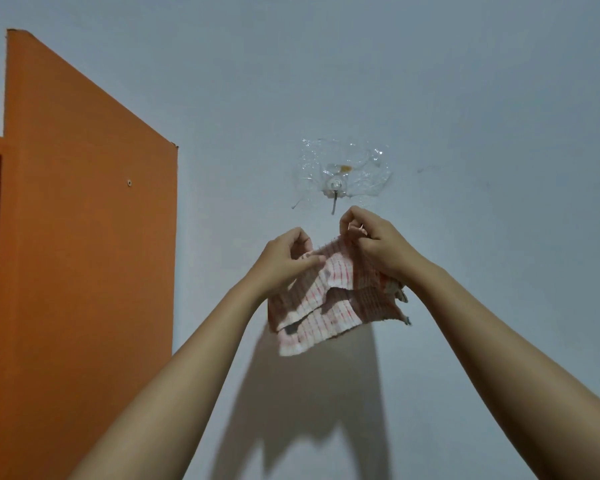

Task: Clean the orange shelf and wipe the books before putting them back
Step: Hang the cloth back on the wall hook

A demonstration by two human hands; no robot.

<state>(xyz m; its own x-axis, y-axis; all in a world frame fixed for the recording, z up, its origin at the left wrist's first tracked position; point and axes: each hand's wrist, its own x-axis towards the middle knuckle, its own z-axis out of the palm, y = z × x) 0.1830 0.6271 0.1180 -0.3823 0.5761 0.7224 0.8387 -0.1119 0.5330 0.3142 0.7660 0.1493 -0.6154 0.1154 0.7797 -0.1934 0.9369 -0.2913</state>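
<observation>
Holding: we are gripping a pink checked cloth (pixel 326 306) in both hands, up against the wall (pixel 482 98).
Left hand (pixel 284 258): pinching the cloth's upper left edge between thumb and curled fingers.
Right hand (pixel 374 244): bunching the upper right hem in curled fingers, just below the hook.
Hook (pixel 334 199): a small clear one under crinkled clear film (pixel 368 168), hanging just above the right hand; the cloth is not touching it.
Orange shelf (pixel 84 237): showing at the left, side panel facing us, well apart from the cloth.
Books: none are showing.
Step in hand: we are judging this as handling the cloth at its hook; whether we are fetching it or hanging it back, we cannot tell.
Next move: if fetching, carrying the cloth left to the shelf; if hanging, lifting the hem up over the hook's tip.
</observation>
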